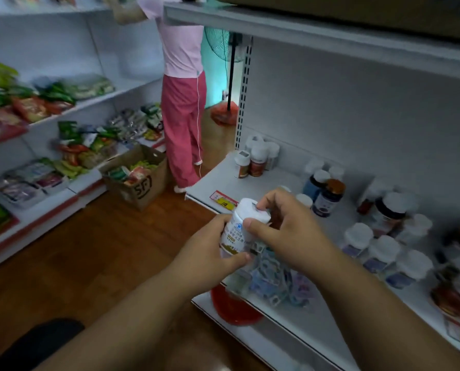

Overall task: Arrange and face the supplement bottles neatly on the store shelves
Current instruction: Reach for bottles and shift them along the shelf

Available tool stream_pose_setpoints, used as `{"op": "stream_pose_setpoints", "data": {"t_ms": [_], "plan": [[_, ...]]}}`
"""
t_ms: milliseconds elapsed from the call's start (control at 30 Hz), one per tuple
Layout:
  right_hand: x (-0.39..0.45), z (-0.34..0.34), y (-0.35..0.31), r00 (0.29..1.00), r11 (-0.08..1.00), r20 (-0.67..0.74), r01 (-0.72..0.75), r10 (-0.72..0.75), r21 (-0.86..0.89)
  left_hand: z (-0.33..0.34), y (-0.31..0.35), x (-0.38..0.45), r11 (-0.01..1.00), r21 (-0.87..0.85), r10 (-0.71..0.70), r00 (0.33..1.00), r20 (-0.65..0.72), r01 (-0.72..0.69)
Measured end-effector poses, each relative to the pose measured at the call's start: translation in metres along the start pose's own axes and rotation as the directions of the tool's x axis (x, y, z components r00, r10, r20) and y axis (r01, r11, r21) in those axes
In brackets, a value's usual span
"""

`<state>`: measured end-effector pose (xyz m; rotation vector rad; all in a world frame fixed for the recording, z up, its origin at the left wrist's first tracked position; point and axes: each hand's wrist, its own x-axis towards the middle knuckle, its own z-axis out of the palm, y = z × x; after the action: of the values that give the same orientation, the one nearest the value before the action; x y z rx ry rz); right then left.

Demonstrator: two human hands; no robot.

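Head view, held bottle: a white plastic supplement bottle with a white cap and a printed label (240, 228) is tilted, cap up and away, above the front edge of the white metal shelf (215, 180)
Left hand: the left hand (206, 253) grips the bottle's lower body, fingers curled round it, thumb across the label's bottom
Right hand: the right hand (282, 226) holds the cap end, thumb pressed on the near side, fingers curled over the top
Shelf stock: dark blue bottles with white and amber caps (322, 191) stand mid-shelf; a cluster of white-capped clear bottles (384, 250) stands to the right; two brown-labelled white-capped bottles (250, 163) stand at the far end
Price tag: a red and yellow price tag (223, 200) sits on the shelf edge
Background: a person in a pink top and pink trousers (183, 97) stands by the snack shelves; an open cardboard box (136, 178) rests on the wooden floor
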<state>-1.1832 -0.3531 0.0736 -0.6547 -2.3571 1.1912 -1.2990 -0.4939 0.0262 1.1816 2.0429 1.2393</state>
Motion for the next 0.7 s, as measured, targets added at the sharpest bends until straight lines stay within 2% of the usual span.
{"op": "stream_pose_setpoints", "data": {"t_ms": [133,233,333,467,567,633,700], "plan": [[0.041,0.009,0.013,0.997,0.993,-0.076,-0.003,-0.006,-0.118,-0.006,-0.031,0.051,0.996,0.094,0.008,1.000,-0.016,-0.007],[0.082,0.016,0.024,0.997,0.981,-0.069,-0.047,0.035,-0.189,-0.013,-0.055,0.092,0.942,0.336,0.019,0.998,-0.062,0.003],[0.121,0.030,0.034,0.996,0.976,-0.085,-0.010,-0.009,-0.218,-0.031,-0.074,0.131,0.868,0.496,0.036,0.999,-0.037,-0.013],[0.164,0.059,0.047,0.991,0.968,-0.128,-0.004,-0.029,-0.250,-0.051,-0.099,0.179,0.796,0.602,0.053,0.998,0.020,-0.055],[0.185,0.079,0.059,0.993,0.953,-0.121,-0.035,-0.002,-0.302,-0.054,-0.113,0.206,0.722,0.674,0.059,0.984,0.169,-0.159],[0.191,0.089,0.063,0.991,0.947,-0.126,-0.071,0.033,-0.314,-0.054,-0.122,0.216,0.717,0.652,0.115,0.965,0.237,-0.246],[0.190,0.097,0.063,0.985,0.941,-0.161,-0.110,0.060,-0.321,-0.055,-0.129,0.217,0.742,0.600,0.189,0.952,0.241,-0.299]]}}
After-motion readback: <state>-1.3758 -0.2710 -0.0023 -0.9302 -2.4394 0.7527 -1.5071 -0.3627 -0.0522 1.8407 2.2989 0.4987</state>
